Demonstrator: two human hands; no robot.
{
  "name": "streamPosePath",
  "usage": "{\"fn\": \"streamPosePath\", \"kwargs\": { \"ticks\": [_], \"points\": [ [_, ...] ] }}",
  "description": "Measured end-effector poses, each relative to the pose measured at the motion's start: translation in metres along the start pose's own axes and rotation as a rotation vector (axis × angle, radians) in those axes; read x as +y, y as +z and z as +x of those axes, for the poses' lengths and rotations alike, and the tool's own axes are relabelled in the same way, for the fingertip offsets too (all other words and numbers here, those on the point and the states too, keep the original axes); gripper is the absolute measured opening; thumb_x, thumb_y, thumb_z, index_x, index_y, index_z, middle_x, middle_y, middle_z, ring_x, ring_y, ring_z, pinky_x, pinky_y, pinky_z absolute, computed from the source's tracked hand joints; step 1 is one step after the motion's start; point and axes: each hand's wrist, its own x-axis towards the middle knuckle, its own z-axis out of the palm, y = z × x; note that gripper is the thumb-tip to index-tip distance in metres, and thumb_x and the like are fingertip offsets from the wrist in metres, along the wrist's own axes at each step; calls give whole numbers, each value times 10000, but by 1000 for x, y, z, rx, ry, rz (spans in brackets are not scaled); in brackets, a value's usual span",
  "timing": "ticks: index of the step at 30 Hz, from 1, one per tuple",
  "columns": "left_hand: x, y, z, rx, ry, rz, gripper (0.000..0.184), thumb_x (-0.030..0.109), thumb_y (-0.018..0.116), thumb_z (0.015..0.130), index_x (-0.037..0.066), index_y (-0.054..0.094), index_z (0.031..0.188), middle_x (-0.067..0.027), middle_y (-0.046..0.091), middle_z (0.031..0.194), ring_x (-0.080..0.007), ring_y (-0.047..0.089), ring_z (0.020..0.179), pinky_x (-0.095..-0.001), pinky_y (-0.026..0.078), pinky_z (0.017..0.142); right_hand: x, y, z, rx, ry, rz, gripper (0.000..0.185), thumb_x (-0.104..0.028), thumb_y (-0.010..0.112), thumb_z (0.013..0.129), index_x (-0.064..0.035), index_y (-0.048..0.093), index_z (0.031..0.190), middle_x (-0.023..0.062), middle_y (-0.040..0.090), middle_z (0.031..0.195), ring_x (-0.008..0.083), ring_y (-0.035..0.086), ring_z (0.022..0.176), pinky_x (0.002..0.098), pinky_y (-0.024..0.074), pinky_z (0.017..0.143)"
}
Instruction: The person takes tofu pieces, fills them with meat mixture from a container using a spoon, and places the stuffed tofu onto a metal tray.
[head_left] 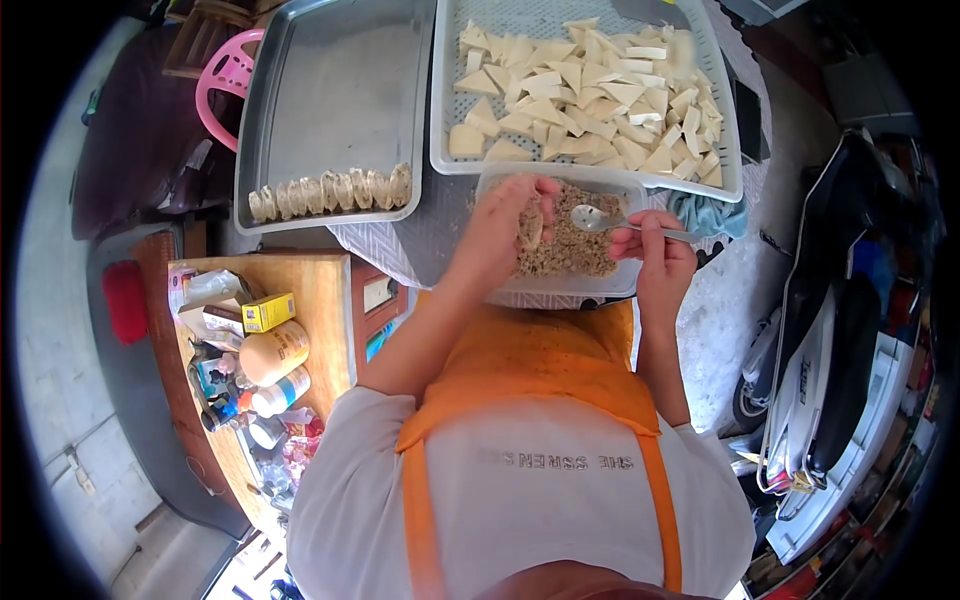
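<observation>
So the big pale tray point(437, 110) is heaped with cream wedges point(620, 100), and the metal tray point(340, 100) beside it has a row of filled pieces point(330, 190) along its near edge. Below the pale tray, the smaller tub point(590, 289) has brown crumbly mix point(570, 255) in it; the left hand point(495, 230) blocks part of the view inside. Around that: a wooden cabinet point(325, 350) crowded with bottles and boxes, a pink chair point(224, 78) behind the metal tray, and a blue cloth point(712, 213) right of the tub. Left fingers are curled around one brownish piece point(530, 228) over the mix. Right hand point(656, 255) pinches the spoon point(592, 217) by its handle, bowl near that piece.
</observation>
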Motion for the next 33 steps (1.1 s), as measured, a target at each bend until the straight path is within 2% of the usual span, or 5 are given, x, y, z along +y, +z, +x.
{"fn": "streamPosePath", "kwargs": {
  "ticks": [3,9,15,24,33],
  "points": [
    [-2,-21,8,-248,-187,-363,381,341,358,1011,58,519,813,-19,504,681,-98,445,531,-210,306,403,2,4,-3,-32,-9,-7,182,-116,480,971,25,591,943,94,649,716,133,625,570,241,527,535],
    [14,14,-11,-15,-110,111,449,289,323,1018,97,403,619,-19,407,499,-96,314,342,-227,216,307,1,9,-4,-68,-6,-28,176,-113,484,968,27,589,947,94,649,719,127,622,570,233,517,528],
    [2,3,-7,-80,-100,-7,481,267,302,1023,77,423,598,-21,360,434,-113,297,310,-245,229,306,0,9,-5,-70,-16,-47,183,-114,483,969,34,588,945,98,647,715,125,620,569,231,517,531],
    [-1,-10,-1,-242,-33,20,343,329,353,1014,40,536,999,-33,491,737,-118,440,596,-244,342,489,4,3,-1,-58,-22,-39,186,-116,483,969,34,588,943,97,647,711,121,616,564,226,513,524],
    [2,-17,2,-292,-110,-327,359,292,370,1012,82,483,744,0,390,567,-105,333,440,-221,235,367,7,5,-1,-75,-31,-61,169,-111,490,966,25,590,950,86,649,714,105,613,568,216,506,528]
  ]
}}
